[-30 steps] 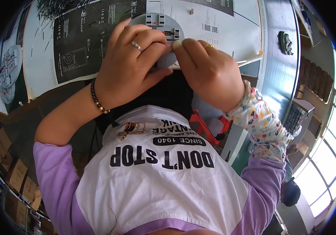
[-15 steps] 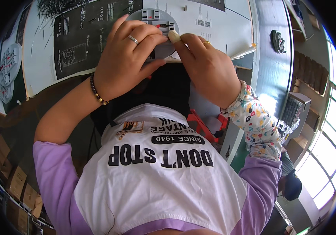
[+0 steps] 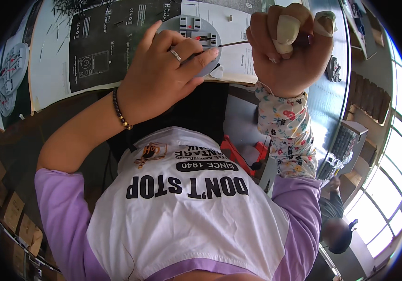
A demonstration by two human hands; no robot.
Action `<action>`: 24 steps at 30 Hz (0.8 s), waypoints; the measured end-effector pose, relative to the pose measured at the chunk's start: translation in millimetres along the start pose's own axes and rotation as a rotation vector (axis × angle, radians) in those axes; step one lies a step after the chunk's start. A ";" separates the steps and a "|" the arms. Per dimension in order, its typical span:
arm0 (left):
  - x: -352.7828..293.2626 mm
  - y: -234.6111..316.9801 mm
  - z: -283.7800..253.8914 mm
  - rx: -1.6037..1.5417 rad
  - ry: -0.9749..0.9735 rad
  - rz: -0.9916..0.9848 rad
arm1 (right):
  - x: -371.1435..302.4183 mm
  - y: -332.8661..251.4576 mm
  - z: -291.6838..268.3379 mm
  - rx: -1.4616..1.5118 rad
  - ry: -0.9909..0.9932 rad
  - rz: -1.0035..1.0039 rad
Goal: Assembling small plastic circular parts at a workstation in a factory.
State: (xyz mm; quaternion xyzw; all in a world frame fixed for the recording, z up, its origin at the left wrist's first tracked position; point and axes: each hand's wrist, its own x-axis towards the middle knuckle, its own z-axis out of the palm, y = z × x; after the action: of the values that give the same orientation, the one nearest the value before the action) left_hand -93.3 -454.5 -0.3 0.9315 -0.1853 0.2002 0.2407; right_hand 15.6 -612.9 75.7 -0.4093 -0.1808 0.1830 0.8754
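A grey round plastic base (image 3: 210,27) lies near the table's front edge, with raised clips, dark metal contacts and a small red part on it. My left hand (image 3: 165,70) rests over its near left side, fingers bent against it and thumb at the near edge, holding it down. To the right of it my right hand (image 3: 287,51) is closed around a tool, with pale covers on some fingertips. Only the tool's thin dark metal shaft (image 3: 234,44) shows; it reaches left to the base beside my left fingertip. My right fist hides the tool's other end.
Printed cardboard (image 3: 116,42) covers the table. More grey round bases (image 3: 12,77) sit at the far left. Thin dark strips (image 3: 72,7) lie in a pile at the back left. A dark part (image 3: 333,69) is at the right. Another person (image 3: 337,234) is at lower right.
My right hand has moved right, away from the base, and turned into a fist. The thin shaft now shows between it and the base. My left hand and the base have shifted slightly right.
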 end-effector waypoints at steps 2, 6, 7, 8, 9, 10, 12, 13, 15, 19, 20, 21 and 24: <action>-1.0 -1.6 0.1 0.007 -0.009 0.005 | -2.4 5.1 -1.1 -0.064 0.059 -0.028; -3.4 -10.4 1.1 -0.116 0.041 -0.007 | -1.8 19.5 -12.4 -0.204 -0.015 0.036; -2.9 -8.8 1.4 -0.113 0.044 -0.001 | 11.7 31.5 -29.1 -0.057 -0.242 -0.038; -2.3 -7.0 1.8 -0.110 0.047 0.005 | 25.4 42.6 -45.9 0.092 -0.467 -0.112; -2.0 -8.5 1.6 -0.099 0.050 0.007 | 34.9 46.6 -39.6 0.249 -0.696 -0.186; -2.0 -9.3 1.9 -0.099 0.048 0.005 | 29.6 42.7 -34.2 0.251 -0.695 -0.185; -2.7 -9.3 2.0 -0.111 0.068 -0.010 | 1.9 19.1 -8.0 -0.112 -0.235 0.109; -3.5 -9.0 1.9 -0.118 0.077 -0.017 | -4.6 13.3 0.3 -0.289 0.000 0.254; -1.1 -6.5 2.0 -0.123 0.074 -0.007 | -6.4 7.3 -1.1 -0.275 -0.039 0.216; -1.4 -5.2 2.2 -0.116 0.070 -0.006 | -5.1 2.2 -9.7 -0.195 -0.243 0.094; -2.2 -5.2 2.4 -0.117 0.069 -0.009 | -4.4 2.2 -13.7 -0.174 -0.295 0.065; -2.7 -6.0 2.8 -0.118 0.067 -0.012 | -3.7 2.7 -18.6 -0.154 -0.347 0.037; -1.9 -7.0 4.0 -0.126 0.092 0.004 | -3.4 1.6 -39.2 -0.097 -0.499 -0.039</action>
State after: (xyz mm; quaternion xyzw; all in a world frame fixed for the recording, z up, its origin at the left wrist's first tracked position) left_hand -90.7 -450.4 -7.0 0.9039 -0.1882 0.2312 0.3068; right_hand 30.6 -639.0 50.3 -0.3897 -0.4076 0.2525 0.7863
